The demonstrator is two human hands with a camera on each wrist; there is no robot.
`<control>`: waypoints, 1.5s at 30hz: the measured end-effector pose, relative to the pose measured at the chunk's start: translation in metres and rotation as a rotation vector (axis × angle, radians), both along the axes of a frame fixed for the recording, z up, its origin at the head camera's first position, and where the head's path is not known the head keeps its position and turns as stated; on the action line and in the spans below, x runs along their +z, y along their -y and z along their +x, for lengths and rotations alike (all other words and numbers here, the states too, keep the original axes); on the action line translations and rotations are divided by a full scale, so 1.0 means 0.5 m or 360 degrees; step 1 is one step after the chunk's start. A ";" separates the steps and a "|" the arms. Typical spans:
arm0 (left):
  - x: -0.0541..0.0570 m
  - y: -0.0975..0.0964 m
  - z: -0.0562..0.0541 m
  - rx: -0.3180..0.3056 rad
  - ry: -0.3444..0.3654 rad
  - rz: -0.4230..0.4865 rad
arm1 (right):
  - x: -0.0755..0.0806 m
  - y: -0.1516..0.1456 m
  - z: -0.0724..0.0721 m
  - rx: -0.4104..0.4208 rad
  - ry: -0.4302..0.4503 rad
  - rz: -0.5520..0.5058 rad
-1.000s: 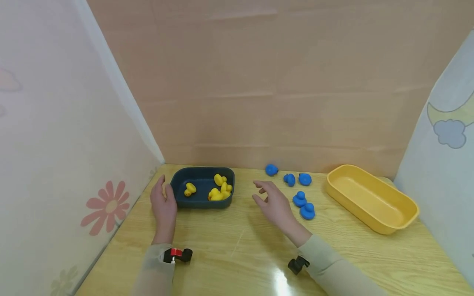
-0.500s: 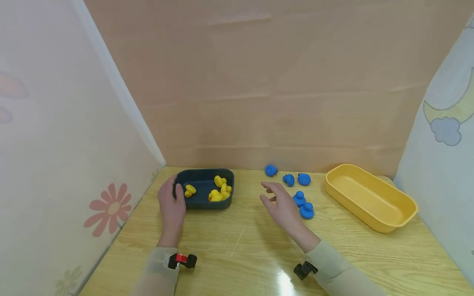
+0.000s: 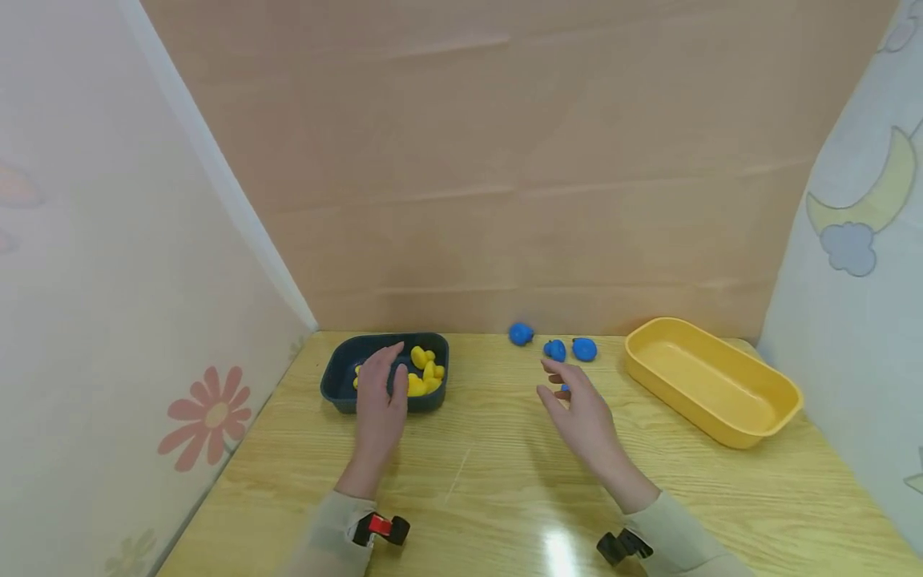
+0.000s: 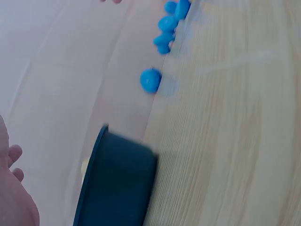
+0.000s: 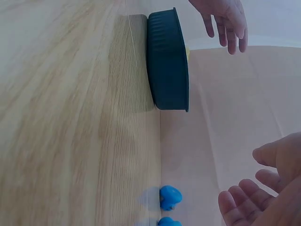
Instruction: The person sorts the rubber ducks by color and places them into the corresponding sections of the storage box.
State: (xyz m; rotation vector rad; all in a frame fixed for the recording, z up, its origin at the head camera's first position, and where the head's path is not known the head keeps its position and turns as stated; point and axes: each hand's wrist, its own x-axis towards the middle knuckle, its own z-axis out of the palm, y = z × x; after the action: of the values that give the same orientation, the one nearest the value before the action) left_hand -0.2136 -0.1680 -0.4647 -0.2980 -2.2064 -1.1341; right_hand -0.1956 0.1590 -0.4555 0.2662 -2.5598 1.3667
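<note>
My left hand (image 3: 380, 405) is raised over the front of a dark teal tray (image 3: 339, 393), fingers relaxed and holding nothing. Yellow rubber ducks (image 3: 420, 386) lie in that tray, some partly hidden behind the hand. In the right wrist view the left hand (image 5: 225, 21) shows above the tray's rim, its fingers spread loosely. My right hand (image 3: 586, 413) hovers over the table to the right, thumb and fingers apart with nothing between them. It covers most of the nearer blue ducks. Farther back, several blue ducks (image 3: 554, 350) sit uncovered near the rear wall.
A yellow tray (image 3: 714, 385) stands at the right, set at an angle. Brown paper (image 3: 461, 200) backs the wooden table (image 3: 461, 489). Printed side walls rise at left and right, with a red flower (image 3: 215, 414) on the left one.
My left hand has moved right, from beside the teal tray's left end to over its front. The right hand has shifted right, in front of the nearer blue ducks. The camera view has shifted slightly.
</note>
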 end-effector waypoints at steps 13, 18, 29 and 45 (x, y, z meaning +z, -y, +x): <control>0.006 -0.140 0.015 -0.0238 -0.0060 -0.0060 | 0.014 -0.080 0.065 -0.0101 -0.0017 0.0040; 0.009 -0.194 0.024 -0.0335 -0.0047 -0.0065 | 0.021 -0.114 0.082 -0.0171 -0.0094 0.0073; -0.004 -0.268 0.039 -0.0430 0.0014 -0.0129 | 0.008 -0.170 0.115 -0.0321 -0.0157 0.0088; -0.031 -0.328 0.045 -0.0491 0.0102 -0.0168 | -0.003 -0.243 0.127 -0.0511 -0.0287 0.0041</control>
State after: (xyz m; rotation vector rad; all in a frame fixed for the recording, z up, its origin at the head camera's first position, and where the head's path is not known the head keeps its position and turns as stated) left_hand -0.1910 -0.0041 -0.4800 -0.6747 -2.3361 -1.2016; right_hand -0.1319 0.2807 -0.4569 -0.0188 -2.3477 1.1377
